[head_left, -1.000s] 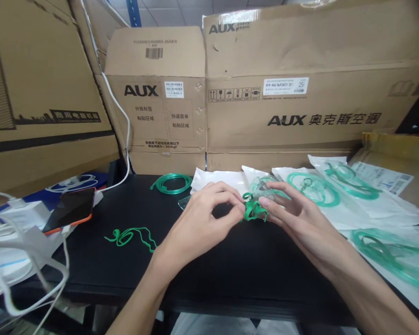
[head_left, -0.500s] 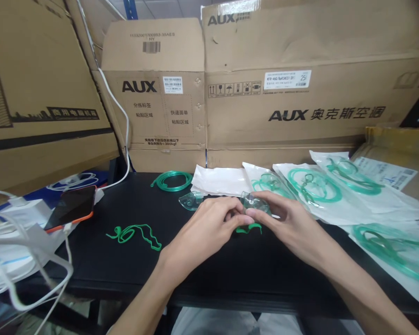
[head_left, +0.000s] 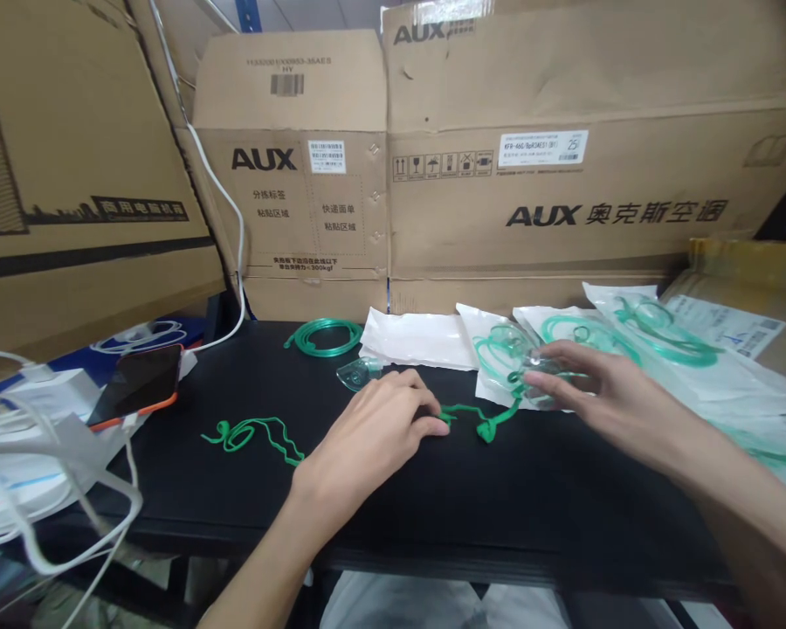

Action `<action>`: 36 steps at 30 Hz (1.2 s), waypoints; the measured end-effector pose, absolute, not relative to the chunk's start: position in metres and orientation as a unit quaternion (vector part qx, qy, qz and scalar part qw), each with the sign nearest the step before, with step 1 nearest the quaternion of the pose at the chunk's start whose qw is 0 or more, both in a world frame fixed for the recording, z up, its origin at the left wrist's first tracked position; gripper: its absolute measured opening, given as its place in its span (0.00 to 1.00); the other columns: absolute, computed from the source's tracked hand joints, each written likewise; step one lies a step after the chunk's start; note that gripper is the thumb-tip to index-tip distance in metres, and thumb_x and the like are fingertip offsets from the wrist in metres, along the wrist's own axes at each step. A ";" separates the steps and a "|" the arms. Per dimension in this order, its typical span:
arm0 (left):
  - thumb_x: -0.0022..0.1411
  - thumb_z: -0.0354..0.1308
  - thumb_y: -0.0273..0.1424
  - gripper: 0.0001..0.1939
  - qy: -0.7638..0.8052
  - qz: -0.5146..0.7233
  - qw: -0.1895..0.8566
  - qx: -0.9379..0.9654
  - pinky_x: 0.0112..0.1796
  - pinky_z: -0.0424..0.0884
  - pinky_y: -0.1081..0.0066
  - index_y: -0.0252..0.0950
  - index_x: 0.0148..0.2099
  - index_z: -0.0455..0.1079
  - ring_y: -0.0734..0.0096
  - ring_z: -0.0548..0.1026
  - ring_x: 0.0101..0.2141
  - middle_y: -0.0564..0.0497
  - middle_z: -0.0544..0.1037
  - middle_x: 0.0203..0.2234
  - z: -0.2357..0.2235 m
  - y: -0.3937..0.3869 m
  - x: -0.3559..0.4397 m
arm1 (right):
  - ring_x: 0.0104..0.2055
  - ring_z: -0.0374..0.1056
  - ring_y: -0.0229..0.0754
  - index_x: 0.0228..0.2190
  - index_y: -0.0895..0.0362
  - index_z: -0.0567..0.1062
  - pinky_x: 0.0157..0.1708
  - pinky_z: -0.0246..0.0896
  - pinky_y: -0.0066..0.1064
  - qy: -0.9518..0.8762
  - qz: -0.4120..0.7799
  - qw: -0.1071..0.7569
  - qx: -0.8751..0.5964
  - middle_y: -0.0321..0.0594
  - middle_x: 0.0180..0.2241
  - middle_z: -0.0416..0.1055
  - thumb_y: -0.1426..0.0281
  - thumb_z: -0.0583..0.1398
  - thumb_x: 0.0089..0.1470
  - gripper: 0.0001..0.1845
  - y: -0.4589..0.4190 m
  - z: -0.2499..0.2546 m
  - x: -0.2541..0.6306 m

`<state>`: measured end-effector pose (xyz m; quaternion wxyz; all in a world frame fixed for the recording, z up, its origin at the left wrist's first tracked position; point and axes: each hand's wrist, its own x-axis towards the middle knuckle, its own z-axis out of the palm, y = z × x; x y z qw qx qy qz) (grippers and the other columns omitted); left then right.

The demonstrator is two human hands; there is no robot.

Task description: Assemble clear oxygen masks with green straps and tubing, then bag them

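Observation:
Between the thumb and fingers of my right hand [head_left: 589, 380] is a clear oxygen mask [head_left: 545, 393], partly hidden by the fingers. A green elastic strap [head_left: 486, 428] runs from the mask leftward, with a curled clump midway. My left hand [head_left: 393, 424] pinches the strap's other end just above the black table [head_left: 472, 507]. Behind my left hand lies a second clear mask [head_left: 359, 373], part of it covered by the hand. Left of my wrist, another green strap [head_left: 252, 432] rests loosely on the table.
Coiled green tubing [head_left: 324, 337] and a white pouch [head_left: 419, 339] lie at the back. Several packaged mask sets [head_left: 668, 336] spread along the right. A phone [head_left: 141, 384], white chargers and cables [head_left: 52, 454] sit on the left. Cardboard boxes [head_left: 550, 236] wall the back.
My right hand has moved right with the mask, away from my left hand. The green strap, bunched below the hands before, is now drawn out between them.

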<state>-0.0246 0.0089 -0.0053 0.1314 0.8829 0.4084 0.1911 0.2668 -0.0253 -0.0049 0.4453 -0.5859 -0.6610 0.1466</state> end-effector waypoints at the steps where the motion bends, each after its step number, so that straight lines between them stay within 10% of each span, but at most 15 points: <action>1: 0.75 0.60 0.43 0.15 0.409 0.201 0.132 0.880 0.52 0.67 0.61 0.42 0.54 0.80 0.55 0.76 0.54 0.50 0.79 0.53 -0.006 0.007 -0.022 | 0.37 0.80 0.54 0.45 0.51 0.80 0.39 0.75 0.44 -0.675 0.171 0.425 -0.578 0.42 0.40 0.82 0.46 0.68 0.59 0.24 -0.027 -0.004 0.262; 5: 0.77 0.55 0.48 0.22 0.407 0.265 0.132 0.864 0.57 0.67 0.59 0.40 0.61 0.76 0.54 0.76 0.57 0.47 0.78 0.58 -0.007 0.000 -0.008 | 0.41 0.77 0.49 0.45 0.48 0.77 0.43 0.73 0.39 -0.714 0.262 0.385 -0.523 0.36 0.37 0.79 0.50 0.67 0.62 0.17 -0.035 0.001 0.237; 21: 0.68 0.66 0.41 0.13 0.404 0.339 0.282 0.801 0.35 0.66 0.70 0.39 0.34 0.78 0.69 0.75 0.32 0.56 0.80 0.27 0.007 -0.007 0.005 | 0.46 0.73 0.49 0.41 0.49 0.77 0.46 0.71 0.37 -0.720 0.314 0.406 -0.467 0.38 0.43 0.76 0.54 0.68 0.62 0.14 -0.041 0.009 0.225; 28: 0.69 0.61 0.52 0.22 0.441 0.307 0.314 0.783 0.33 0.62 0.69 0.41 0.33 0.82 0.69 0.73 0.29 0.56 0.80 0.25 0.005 -0.007 0.002 | 0.45 0.70 0.45 0.42 0.48 0.76 0.45 0.65 0.33 -0.736 0.282 0.409 -0.460 0.35 0.41 0.73 0.55 0.67 0.65 0.12 -0.041 0.012 0.228; 36: 0.67 0.67 0.42 0.11 0.409 0.367 0.327 0.769 0.34 0.63 0.71 0.42 0.39 0.84 0.71 0.74 0.32 0.59 0.82 0.29 0.003 -0.003 0.004 | 0.46 0.70 0.43 0.42 0.47 0.76 0.46 0.65 0.31 -0.731 0.297 0.410 -0.457 0.33 0.42 0.73 0.57 0.67 0.65 0.10 -0.042 0.012 0.226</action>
